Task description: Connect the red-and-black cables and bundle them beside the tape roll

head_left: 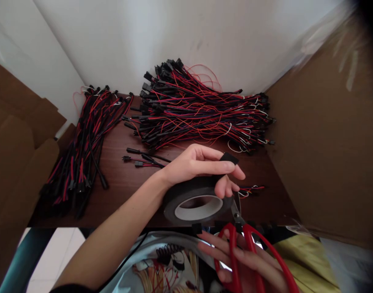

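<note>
My left hand (201, 167) curls over a roll of black tape (196, 202) at the near edge of the dark wooden table (119, 183), with a short black strip of tape stuck to its index fingertip. Just below it, my right hand (250, 264) grips red-handled scissors (241, 240), blades pointing up toward the roll. A few short black tape pieces hang along the table's front edge.
A big heap of red-and-black wire harnesses (201, 110) lies at the back. A second bundle (82, 146) runs along the left. A few loose harnesses (143, 158) lie between them. Cardboard boxes stand at the right (327, 142) and left (18, 150). A white wall is behind.
</note>
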{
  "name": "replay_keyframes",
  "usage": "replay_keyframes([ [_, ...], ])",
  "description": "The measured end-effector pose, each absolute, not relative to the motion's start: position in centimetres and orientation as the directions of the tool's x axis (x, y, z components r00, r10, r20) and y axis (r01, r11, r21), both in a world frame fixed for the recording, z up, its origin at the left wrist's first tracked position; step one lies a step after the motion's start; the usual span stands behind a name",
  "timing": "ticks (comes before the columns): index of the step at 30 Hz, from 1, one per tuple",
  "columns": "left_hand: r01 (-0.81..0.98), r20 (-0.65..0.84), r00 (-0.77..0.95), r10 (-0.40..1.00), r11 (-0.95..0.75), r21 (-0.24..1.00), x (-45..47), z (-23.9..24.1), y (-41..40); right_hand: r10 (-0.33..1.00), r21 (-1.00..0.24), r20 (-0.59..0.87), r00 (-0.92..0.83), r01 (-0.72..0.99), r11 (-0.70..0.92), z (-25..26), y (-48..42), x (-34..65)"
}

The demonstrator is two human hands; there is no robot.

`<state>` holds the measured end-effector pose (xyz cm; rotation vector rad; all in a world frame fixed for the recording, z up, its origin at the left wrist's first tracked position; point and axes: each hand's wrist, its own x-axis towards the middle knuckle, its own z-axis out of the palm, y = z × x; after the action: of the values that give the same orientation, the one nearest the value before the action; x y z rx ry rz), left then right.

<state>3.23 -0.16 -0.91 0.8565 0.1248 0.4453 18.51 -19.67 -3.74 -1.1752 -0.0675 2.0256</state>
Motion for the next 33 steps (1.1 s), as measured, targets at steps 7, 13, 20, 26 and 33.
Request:
replay_keyframes([
  [7,-0.335,0.101,0.912,0.397,0.582,0.741,3.3,-0.6,-0.7,0.631,-0.355,-0.746,-0.214,-0.674,-0.648,-4.6,-20.4,18.2],
  [13,-0.206,0.025,0.951,0.308,0.570,0.795,3.3,0.6,-1.0,0.636,-0.345,-0.743,-0.209,-0.695,-0.631,-4.7,-20.2,18.1],
  [20,-0.212,0.064,0.963,0.264,0.586,0.782,3.8,0.9,-1.2,0.647,-0.374,-0.733,-0.212,-0.669,-0.642,-3.9,-19.4,17.7],
  [26,-0.214,0.093,0.965,0.244,0.535,0.817,4.1,0.5,-1.6,0.634,-0.362,-0.746,-0.205,-0.674,-0.644,-3.3,-18.9,17.6],
  [33,-0.232,0.115,0.962,0.247,0.520,0.822,4.0,0.4,-1.3,0.649,-0.378,-0.734,-0.201,-0.673,-0.636,-3.5,-19.2,17.8],
])
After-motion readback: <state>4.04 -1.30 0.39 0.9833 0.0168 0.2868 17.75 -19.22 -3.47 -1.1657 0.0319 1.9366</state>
